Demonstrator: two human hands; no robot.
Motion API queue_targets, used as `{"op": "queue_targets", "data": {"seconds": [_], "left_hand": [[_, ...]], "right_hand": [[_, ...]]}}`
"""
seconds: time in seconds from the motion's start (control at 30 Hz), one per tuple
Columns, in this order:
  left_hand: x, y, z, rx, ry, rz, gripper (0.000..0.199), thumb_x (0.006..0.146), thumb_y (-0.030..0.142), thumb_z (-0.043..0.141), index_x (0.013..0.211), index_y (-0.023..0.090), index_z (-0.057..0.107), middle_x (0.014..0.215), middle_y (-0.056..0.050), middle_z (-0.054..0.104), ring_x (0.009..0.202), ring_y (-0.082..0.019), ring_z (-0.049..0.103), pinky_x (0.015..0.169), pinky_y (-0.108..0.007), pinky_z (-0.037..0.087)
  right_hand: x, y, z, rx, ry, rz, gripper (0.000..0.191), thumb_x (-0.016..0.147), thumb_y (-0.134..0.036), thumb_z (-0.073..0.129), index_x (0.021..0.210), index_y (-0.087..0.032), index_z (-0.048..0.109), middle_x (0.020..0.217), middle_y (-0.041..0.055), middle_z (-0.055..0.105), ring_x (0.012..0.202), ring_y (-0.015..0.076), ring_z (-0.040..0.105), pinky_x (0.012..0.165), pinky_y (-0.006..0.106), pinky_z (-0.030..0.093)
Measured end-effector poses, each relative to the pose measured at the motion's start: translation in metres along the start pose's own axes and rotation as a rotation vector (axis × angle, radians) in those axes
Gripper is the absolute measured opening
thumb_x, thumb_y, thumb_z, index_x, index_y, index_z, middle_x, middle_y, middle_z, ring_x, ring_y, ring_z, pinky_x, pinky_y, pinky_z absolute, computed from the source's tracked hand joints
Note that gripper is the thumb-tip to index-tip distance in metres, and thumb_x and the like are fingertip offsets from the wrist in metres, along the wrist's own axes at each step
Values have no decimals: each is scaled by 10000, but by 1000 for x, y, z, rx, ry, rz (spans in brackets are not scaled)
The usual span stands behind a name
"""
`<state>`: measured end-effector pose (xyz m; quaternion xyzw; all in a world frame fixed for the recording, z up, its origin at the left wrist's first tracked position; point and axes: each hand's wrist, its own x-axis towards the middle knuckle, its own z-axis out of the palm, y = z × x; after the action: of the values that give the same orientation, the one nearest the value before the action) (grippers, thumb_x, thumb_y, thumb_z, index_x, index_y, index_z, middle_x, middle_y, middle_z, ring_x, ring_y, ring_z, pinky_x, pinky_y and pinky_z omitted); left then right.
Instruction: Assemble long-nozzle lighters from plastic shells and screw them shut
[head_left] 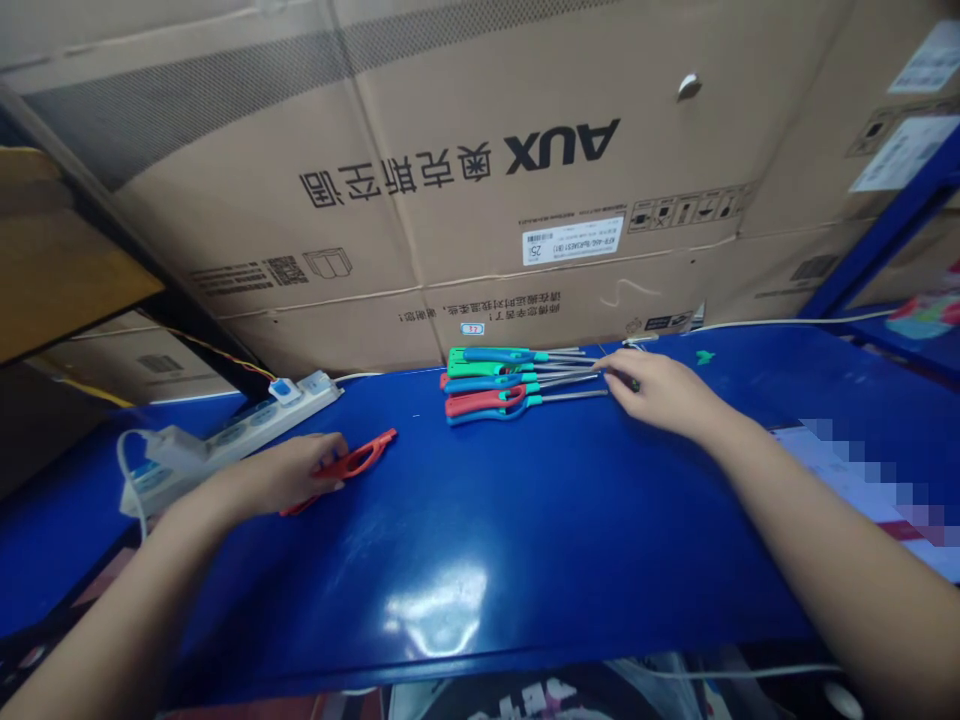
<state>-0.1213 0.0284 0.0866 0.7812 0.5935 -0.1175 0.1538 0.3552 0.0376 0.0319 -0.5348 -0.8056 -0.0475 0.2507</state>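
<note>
My left hand (pixel 304 470) is closed around a red plastic lighter handle (pixel 367 455) just above the blue tabletop, on the left. A loop-shaped opening shows in the handle, and no metal rod is visible on it. Several long-nosed gas lighters (pixel 487 403) lie in a stacked row at the back centre, with red, green and blue handles to the left and thin metal rods pointing right. At the rod ends, my right hand (pixel 656 390) has its thumb and fingers pinched together. Whatever it grips is mostly hidden; a small dark bit shows under the fingers.
A large cardboard box (pixel 450 250) stands upright behind the blue table (pixel 525 540). On the left lies a white power strip (pixel 247 435) with plugs and cables. A green scrap (pixel 705 357) lies at the back right, near a blue metal post (pixel 885 220). Printed sheets are at the right.
</note>
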Motion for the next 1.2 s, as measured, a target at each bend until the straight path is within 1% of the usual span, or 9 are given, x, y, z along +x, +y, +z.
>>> {"op": "queue_targets", "data": {"seconds": [0.17, 0.3, 0.4, 0.63, 0.83, 0.9, 0.97, 1.1, 1.2], "left_hand": [[-2, 50, 14, -57, -40, 273, 198, 847, 311, 600, 1020, 234, 658, 1054, -38, 679, 905, -217, 640, 777, -290, 484], [17, 100, 48, -202, 235, 572, 266, 901, 245, 598, 1162, 222, 644, 1159, -76, 665, 1070, -240, 614, 941, -363, 491], [31, 116, 71, -312, 383, 682, 461, 898, 202, 605, 1354, 238, 548, 1287, -92, 622, 1189, -245, 572, 1051, -410, 460], [43, 100, 85, -421, 486, 629, 419, 885, 358, 708, 1273, 238, 605, 1209, -76, 674, 1116, -250, 609, 1012, -430, 492], [40, 99, 87, -446, 488, 636, 340, 939, 324, 647, 1264, 232, 614, 1191, -75, 680, 1104, -237, 608, 977, -410, 503], [40, 100, 88, -453, 488, 644, 299, 949, 320, 635, 1235, 232, 633, 1169, -75, 681, 1083, -236, 611, 954, -408, 511], [40, 99, 88, -454, 495, 650, 273, 954, 321, 629, 1211, 234, 646, 1153, -75, 679, 1073, -236, 612, 942, -410, 516], [42, 99, 88, -459, 497, 653, 263, 953, 326, 624, 1199, 236, 655, 1129, -75, 677, 1049, -231, 623, 931, -407, 531], [42, 99, 87, -446, 495, 642, 272, 952, 354, 627, 1196, 239, 657, 1126, -73, 674, 1052, -234, 626, 931, -408, 538]], "right_hand": [[-1, -28, 12, 211, -11, -209, 182, 944, -218, 520, 1009, -193, 688, 1014, 87, 724, 999, 246, 677, 894, 399, 541], [-7, -68, 15, 468, -163, -348, 195, 942, -324, 624, 1097, -210, 656, 1067, 78, 662, 999, 198, 631, 902, 351, 525], [-12, -85, 16, 501, -306, -413, 273, 877, -389, 723, 1078, -215, 661, 1118, 79, 620, 1024, 203, 604, 917, 357, 511], [-10, -80, 23, 406, -334, -409, 109, 950, -303, 630, 922, -200, 655, 1073, 77, 623, 988, 206, 589, 901, 377, 491], [-6, -79, 18, 373, -20, -249, 148, 1009, -261, 502, 917, -193, 596, 923, 70, 634, 888, 194, 588, 809, 325, 472], [-6, -75, 13, 365, 26, -164, 182, 1010, -260, 490, 876, -192, 593, 832, 49, 620, 775, 172, 573, 719, 295, 450], [-6, -69, 7, 366, -40, -119, 214, 1002, -280, 506, 831, -193, 602, 750, 25, 606, 669, 148, 541, 639, 274, 414], [-8, -68, 1, 372, -356, -222, 259, 977, -330, 551, 773, -188, 623, 714, 16, 621, 622, 129, 531, 590, 253, 377], [-9, -74, 3, 250, -504, -236, 359, 929, -399, 635, 645, -188, 577, 626, -9, 580, 547, 108, 474, 527, 250, 288]]}}
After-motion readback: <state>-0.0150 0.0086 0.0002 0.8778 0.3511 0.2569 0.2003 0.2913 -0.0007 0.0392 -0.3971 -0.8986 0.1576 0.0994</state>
